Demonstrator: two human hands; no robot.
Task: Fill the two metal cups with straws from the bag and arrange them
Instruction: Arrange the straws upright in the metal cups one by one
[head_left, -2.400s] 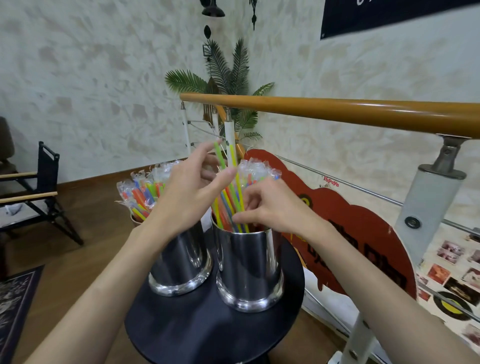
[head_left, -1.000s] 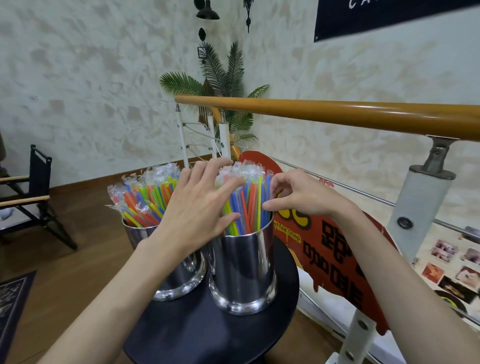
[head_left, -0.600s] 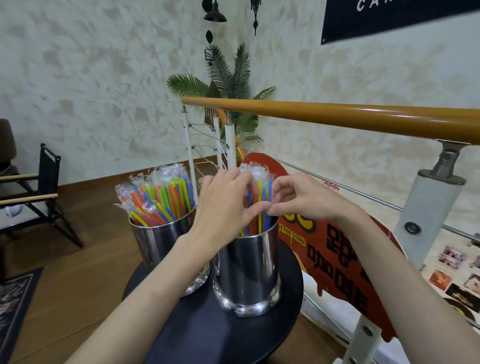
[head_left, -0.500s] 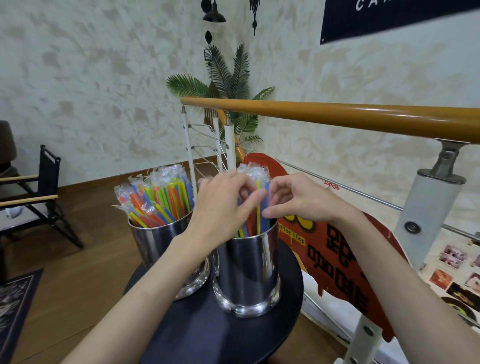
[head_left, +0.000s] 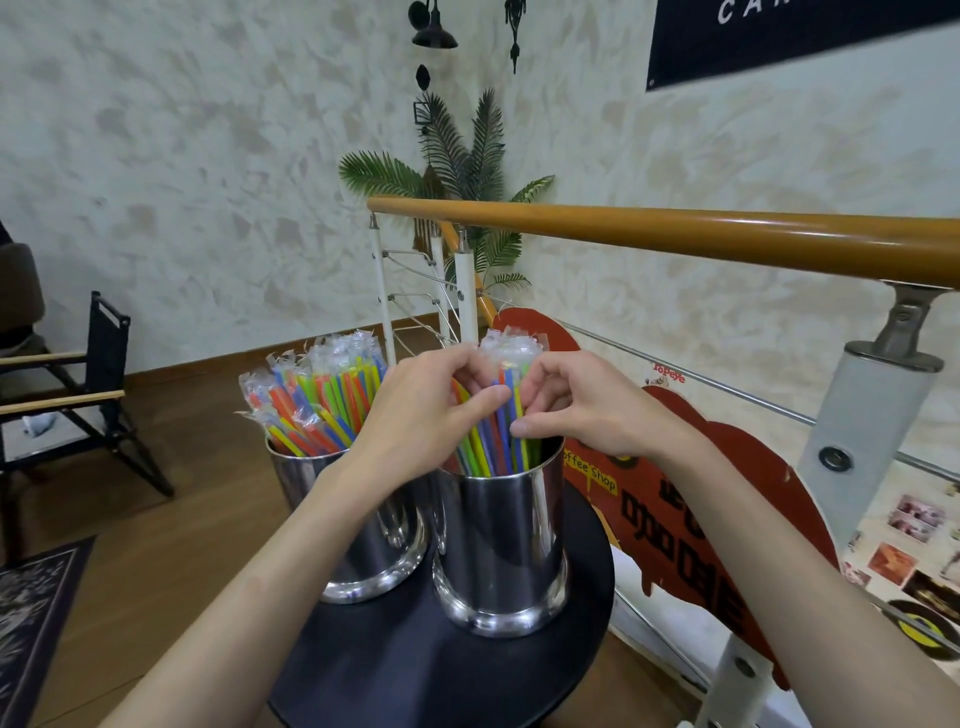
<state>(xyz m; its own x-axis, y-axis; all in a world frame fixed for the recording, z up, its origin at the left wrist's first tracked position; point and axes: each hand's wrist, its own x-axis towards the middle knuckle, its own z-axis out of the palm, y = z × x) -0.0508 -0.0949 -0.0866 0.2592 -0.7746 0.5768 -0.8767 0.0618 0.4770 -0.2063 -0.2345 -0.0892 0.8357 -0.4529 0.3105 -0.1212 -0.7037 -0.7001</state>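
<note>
Two metal cups on the round black desk (head_left: 415, 670), side by side, walls nearly touching. Both are polished steel cylinders with a flared, rounded base; mirror finish, we see reflections on the walls.

Left cup (head_left: 363, 525): packed with straws (head_left: 322, 400), fanned out and leaning left. Right cup (head_left: 501, 540): holds a tighter bunch of straws (head_left: 493, 436), standing close to upright, with some free room at the rim on the right side.

Straws are thin plastic tubes in blue, green, yellow, orange and red, each in a clear crinkly wrapper; wrapper ends stick up as translucent tips above the colour.

We have both hands on the right-cup bunch, above the rim. Left hand (head_left: 415, 421): fingers curled around the bunch from the left, thumb lying across the front. Right hand (head_left: 576, 405): fingers curled onto the bunch from the right, thumb tip near the straws just above the rim. So both sets of fingers are grasping the straws, neither touches the steel.

Desk top is matte, smooth, circular. Behind it, a glossy wooden handrail (head_left: 675, 234) on white posts with steel brackets. A red cut-out signboard (head_left: 675, 509) with black lettering sits just beyond the desk. Textured plaster wall, a palm plant (head_left: 467, 166) in the corner, a black folding chair (head_left: 78, 395) at left on the wood floor.
</note>
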